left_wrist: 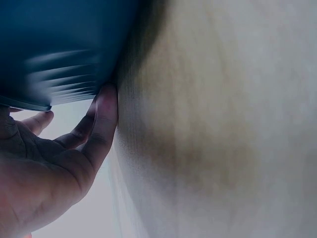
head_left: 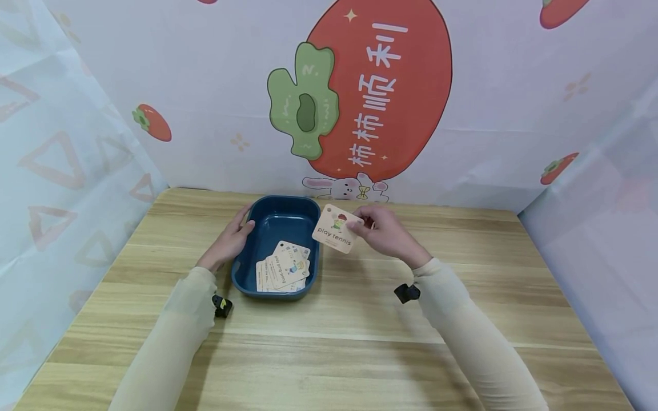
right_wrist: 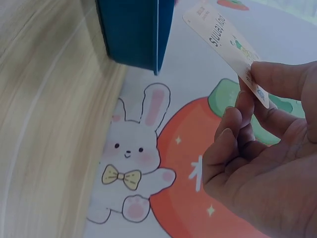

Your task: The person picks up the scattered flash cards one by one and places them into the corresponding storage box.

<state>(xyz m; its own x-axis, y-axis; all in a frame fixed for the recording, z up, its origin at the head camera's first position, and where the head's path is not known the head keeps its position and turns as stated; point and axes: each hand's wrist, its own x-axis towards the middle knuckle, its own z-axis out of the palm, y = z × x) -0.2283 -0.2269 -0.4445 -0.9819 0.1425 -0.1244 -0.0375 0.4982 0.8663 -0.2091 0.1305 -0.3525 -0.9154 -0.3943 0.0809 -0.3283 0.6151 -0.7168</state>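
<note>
Between thumb and fingers, my right hand (head_left: pixel 382 231) pinches a "play tennis" card (head_left: pixel 336 229) by its edge, just right of the blue tray (head_left: pixel 280 208). The right wrist view shows that card (right_wrist: pixel 225 47) tilted, with the thumb on its printed face. My left hand (head_left: pixel 229 242) rests against the tray's left side. In the left wrist view its fingers (left_wrist: pixel 105 111) are fairly straight and touch the tray's outer wall (left_wrist: pixel 64 54) near the table. Several overlapping cards (head_left: pixel 288 270) lie in the near end of the tray, a "play ping pong" card uppermost.
The tray stands on a wooden table (head_left: pixel 329 348). Behind the table rises a printed cloth (head_left: pixel 488 103) with a large red persimmon and a rabbit. More cloth (head_left: pixel 61 188) hangs along the left side and the right side.
</note>
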